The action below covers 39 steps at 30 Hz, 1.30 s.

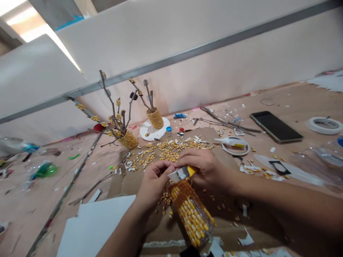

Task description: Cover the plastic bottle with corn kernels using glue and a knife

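Two hands, left hand, right hand, one glue tube, one kernel-covered bottle

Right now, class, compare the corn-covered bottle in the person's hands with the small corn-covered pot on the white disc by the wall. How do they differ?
The corn-covered bottle lies tilted on the cardboard; the small corn-covered pot stands upright on a white disc. The bottle is longer, the pot short. The bottle carries no twigs; the pot holds bare twigs. The left hand and right hand are at the bottle's top; nobody touches the pot. Both wear yellow corn kernels.
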Motion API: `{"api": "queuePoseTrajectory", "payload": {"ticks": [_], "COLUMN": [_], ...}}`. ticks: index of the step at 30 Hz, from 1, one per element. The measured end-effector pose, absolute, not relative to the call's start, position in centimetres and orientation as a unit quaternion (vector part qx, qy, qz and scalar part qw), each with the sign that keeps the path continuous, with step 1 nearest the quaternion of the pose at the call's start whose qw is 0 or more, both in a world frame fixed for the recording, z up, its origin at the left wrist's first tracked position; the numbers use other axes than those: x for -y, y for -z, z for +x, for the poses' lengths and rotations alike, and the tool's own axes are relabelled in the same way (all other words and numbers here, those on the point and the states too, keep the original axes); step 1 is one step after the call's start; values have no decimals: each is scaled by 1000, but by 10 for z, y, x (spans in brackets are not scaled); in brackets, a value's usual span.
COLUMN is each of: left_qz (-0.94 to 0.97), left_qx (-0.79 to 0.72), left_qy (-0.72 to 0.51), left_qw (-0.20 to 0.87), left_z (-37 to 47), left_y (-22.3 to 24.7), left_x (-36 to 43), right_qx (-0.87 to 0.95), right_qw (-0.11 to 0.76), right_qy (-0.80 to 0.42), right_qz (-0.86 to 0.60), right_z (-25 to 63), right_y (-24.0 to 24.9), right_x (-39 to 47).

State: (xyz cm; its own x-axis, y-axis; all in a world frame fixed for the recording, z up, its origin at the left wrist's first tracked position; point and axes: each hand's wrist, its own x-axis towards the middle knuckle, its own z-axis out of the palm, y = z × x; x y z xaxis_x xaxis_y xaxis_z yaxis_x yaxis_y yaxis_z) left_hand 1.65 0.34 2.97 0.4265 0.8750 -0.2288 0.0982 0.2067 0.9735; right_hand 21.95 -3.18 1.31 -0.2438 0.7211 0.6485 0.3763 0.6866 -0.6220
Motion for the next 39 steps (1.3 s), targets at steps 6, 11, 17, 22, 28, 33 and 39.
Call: {"api": "queuePoseTrajectory", "payload": {"ticks": [6,11,17,22,28,33,39], "left_qz": [540,480,473,474,517,480,429], "left_qx": [-408,-386,-381,-365,-337,-312,-289], "left_qy": [-337,-383,-383,-388,-423,-438,-459], "left_qw": [655,688,696,701,663,693,722], "left_z": [9,15,16,14,12,17,25], "left_y": [-30,-41,-40,-32,-27,-28,-30], "left_x": [-1,10,15,16,19,20,15], "right_qx": [730,786,792,788,788,784,745], "right_qw": [488,417,390,399,399,395,368], "right_qy": [-157,-68,-16,-4,-20,-16,-76], "right_qz": [-453,-452,-470,-469,-468,-479,-550], "right_z": [221,219,214,214,212,213,219], "right_y": [-12,-11,-11,-10,-8,-6,-2], "right_x": [30,36,43,42,44,42,32]}}
